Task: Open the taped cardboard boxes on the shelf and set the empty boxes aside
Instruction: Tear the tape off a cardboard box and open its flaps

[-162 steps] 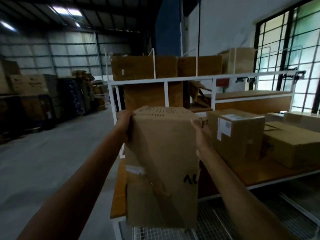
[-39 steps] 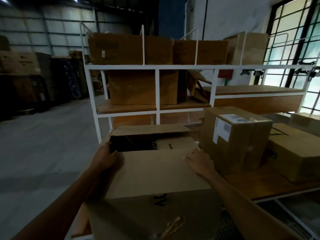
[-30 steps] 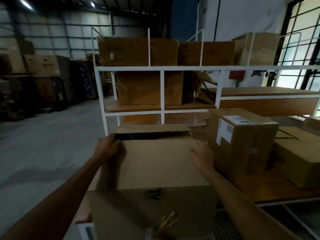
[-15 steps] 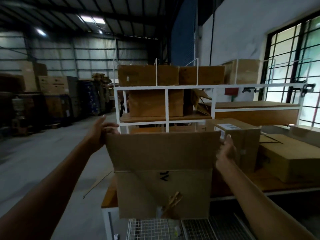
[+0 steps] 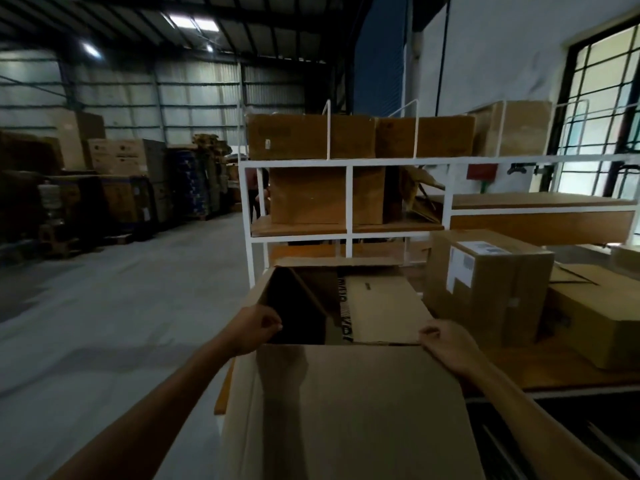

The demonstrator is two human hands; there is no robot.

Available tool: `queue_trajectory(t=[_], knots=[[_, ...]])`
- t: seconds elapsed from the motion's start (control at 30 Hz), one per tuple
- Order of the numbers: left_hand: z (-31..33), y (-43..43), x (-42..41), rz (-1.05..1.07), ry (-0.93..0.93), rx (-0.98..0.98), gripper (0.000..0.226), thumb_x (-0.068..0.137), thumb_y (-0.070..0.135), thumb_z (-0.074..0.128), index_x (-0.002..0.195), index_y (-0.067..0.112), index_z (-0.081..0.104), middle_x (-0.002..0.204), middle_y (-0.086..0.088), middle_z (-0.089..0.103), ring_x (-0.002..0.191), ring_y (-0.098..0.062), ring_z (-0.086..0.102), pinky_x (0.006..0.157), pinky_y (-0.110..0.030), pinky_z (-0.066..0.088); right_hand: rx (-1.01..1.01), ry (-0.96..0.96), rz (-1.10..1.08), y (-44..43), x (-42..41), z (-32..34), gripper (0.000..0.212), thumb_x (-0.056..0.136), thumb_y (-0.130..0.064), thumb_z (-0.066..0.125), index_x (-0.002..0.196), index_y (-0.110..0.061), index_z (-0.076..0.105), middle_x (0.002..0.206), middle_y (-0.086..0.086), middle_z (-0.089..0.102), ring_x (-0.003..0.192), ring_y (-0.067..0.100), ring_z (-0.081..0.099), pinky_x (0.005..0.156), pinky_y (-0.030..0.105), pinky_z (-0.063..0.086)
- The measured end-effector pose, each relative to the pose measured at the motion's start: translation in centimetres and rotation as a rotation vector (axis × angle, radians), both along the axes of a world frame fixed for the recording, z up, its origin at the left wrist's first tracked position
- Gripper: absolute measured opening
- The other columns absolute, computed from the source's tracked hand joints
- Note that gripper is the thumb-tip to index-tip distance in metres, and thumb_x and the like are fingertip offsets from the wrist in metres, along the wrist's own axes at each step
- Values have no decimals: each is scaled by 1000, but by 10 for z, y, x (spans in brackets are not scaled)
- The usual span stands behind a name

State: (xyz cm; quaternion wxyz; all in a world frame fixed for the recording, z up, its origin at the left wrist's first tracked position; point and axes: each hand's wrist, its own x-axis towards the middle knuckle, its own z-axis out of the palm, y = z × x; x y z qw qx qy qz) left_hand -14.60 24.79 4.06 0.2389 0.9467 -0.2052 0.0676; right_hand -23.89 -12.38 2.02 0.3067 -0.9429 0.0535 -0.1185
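Head view: a dim warehouse, seen looking down over two bare forearms. An open box (image 5: 377, 306) of plain brown cardboard stands at the left end of a low wooden shelf (image 5: 502, 370), directly in front of the person. Its near flap (image 5: 346, 410) folds out toward the viewer, and the dark inside shows no contents.

The left hand (image 5: 254, 329) curls its fingers over the top edge of the left wall. The right hand (image 5: 446, 344) curls over the near right corner, where the flap hinges. Both hands grip the cardboard itself.

The open box is probably light and somewhat floppy. Its thin walls could bow and its loose flaps could swing, so holding two opposite top edges, as here, looks sensible.

Just beside it on the right sits a taped box (image 5: 491, 285) with a white label, close enough to catch the right flap. A flatter box (image 5: 595, 323) lies further right. Behind rises a white metal rack (image 5: 349, 162) carrying more cartons (image 5: 311, 136). To the left lies bare concrete floor (image 5: 121, 306), the likeliest place to set the box aside.
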Motion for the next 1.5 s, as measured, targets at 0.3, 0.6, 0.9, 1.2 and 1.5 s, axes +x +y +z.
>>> queue_trajectory(t=[0.3, 0.6, 0.9, 1.2, 1.5], knots=[[-32, -17, 154, 88, -17, 255, 19, 87, 39, 59, 98, 26, 69, 107, 0, 67, 105, -25, 59, 91, -40, 49, -292, 133, 141, -2, 131, -6, 41, 93, -51, 50, 122, -23, 57, 124, -1, 56, 108, 16, 52, 94, 41, 46], [-37, -35, 266, 223, 46, 253, 45, 88, 39, 61, 127, 17, 53, 134, -10, 45, 124, -34, 41, 103, -45, 40, -251, -25, 169, -1, 265, -14, 65, 95, -48, 50, 151, -24, 28, 145, 4, 47, 123, 19, 51, 99, 39, 46], [-36, -23, 387, 364, 163, -477, 69, 86, 28, 71, 143, 8, 36, 133, -17, 54, 116, -34, 55, 90, -40, 47, -422, -365, -177, 41, 393, -9, 79, 87, -31, 65, 151, -27, 19, 139, 10, 39, 118, 22, 45, 85, 32, 51], [-42, -41, 496, 98, 194, -477, 23, 97, 12, 48, 114, 23, 58, 117, -1, 60, 114, -22, 55, 91, -31, 45, -269, -541, -312, 47, 482, 31, 94, 87, -29, 66, 154, -30, 0, 130, 11, 35, 107, 23, 45, 74, 32, 49], [-58, -38, 509, 24, 127, -212, 31, 91, 7, 59, 121, 14, 56, 112, 2, 54, 99, -13, 55, 76, -20, 40, -355, -405, -250, 51, 499, -12, 85, 86, -29, 62, 155, -23, 13, 149, 10, 26, 126, 26, 36, 95, 40, 47]])
